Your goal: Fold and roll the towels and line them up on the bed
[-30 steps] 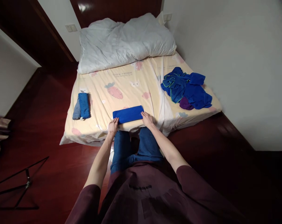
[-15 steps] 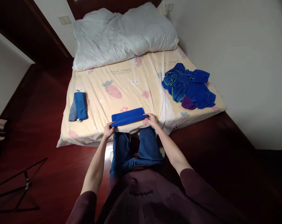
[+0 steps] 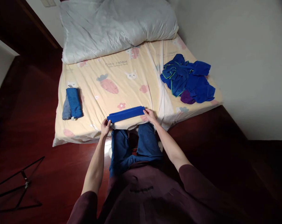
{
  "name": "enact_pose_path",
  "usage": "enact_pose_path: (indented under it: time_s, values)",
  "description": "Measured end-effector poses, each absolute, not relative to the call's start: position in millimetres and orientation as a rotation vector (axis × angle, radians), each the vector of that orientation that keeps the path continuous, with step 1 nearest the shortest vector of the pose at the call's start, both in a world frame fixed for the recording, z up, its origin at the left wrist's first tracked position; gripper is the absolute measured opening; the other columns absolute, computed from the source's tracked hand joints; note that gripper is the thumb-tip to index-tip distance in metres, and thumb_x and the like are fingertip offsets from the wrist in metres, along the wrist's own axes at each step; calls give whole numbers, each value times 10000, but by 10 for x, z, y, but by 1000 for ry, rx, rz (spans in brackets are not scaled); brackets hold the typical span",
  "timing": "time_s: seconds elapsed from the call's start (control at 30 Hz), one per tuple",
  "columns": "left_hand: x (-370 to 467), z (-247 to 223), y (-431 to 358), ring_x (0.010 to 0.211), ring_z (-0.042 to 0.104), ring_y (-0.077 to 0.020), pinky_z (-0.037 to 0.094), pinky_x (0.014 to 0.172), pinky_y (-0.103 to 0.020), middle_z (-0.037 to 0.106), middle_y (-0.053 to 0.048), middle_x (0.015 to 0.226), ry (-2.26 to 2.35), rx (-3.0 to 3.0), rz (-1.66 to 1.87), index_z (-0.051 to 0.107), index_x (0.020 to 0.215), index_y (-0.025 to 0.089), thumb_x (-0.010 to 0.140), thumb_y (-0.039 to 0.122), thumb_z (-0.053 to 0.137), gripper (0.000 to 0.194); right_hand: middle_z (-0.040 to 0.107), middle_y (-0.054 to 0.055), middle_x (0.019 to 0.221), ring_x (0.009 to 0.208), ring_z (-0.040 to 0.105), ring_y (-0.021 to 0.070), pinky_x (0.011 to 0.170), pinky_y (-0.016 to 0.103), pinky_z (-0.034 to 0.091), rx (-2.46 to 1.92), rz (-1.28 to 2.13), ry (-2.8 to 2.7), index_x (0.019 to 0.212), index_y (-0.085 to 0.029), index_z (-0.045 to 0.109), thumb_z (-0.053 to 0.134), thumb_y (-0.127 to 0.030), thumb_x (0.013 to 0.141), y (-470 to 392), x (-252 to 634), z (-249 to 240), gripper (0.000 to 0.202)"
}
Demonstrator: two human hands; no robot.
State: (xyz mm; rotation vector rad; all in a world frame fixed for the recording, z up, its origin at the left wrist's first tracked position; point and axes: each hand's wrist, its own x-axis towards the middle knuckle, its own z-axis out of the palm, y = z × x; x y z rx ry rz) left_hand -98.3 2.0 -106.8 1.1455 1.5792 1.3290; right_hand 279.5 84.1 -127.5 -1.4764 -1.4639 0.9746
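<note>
A bright blue cloth (image 3: 126,114), folded into a long narrow strip, lies at the front edge of the bed (image 3: 84,90). My left hand (image 3: 105,126) pinches its left end, and my right hand (image 3: 149,115) grips its right end. On the left of the bed rest two folded cloths, a blue one (image 3: 74,102) partly over a grey-blue one (image 3: 66,109). A loose heap of blue cloths (image 3: 192,79), one with green edging, lies on the right side, with a purple cloth (image 3: 187,97) at its front.
A pale grey quilt (image 3: 117,28) is bunched at the head of the bed. A wall (image 3: 236,62) runs along the right side. On the dark red floor at the lower left stands a black metal stand (image 3: 24,179).
The blue cloth has become a narrower strip, its front edge folded over between my hands. The view has shifted, so the bed and quilt appear higher and further left.
</note>
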Motion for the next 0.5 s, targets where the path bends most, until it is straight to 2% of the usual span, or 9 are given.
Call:
enact_pose_path:
  time_s: [0.2,0.37,0.5]
  values:
    - [-946,-998,-15,633,454,-121,376,602,-240,483,34,701,1636,1102,1322,647,876,186,833,544,743,374,680,60,824,813,623,222,740,313,515,-1483,981,-1452,825,-220,653,505,-808,826,842,2763,-1258,606]
    - [-948,-980,-24,645,459,-125,390,634,-248,484,33,698,1639,1133,1322,631,866,189,805,503,752,342,702,65,829,812,641,226,759,322,528,-1502,975,-1444,829,-217,677,504,-821,820,855,2757,-1276,629]
    - [-945,-980,-28,643,481,-140,406,642,-257,498,39,679,1661,1147,1300,631,972,194,822,480,725,337,705,64,800,793,655,232,773,335,537,-1520,964,-1427,817,-214,687,513,-805,832,870,2738,-1303,616]
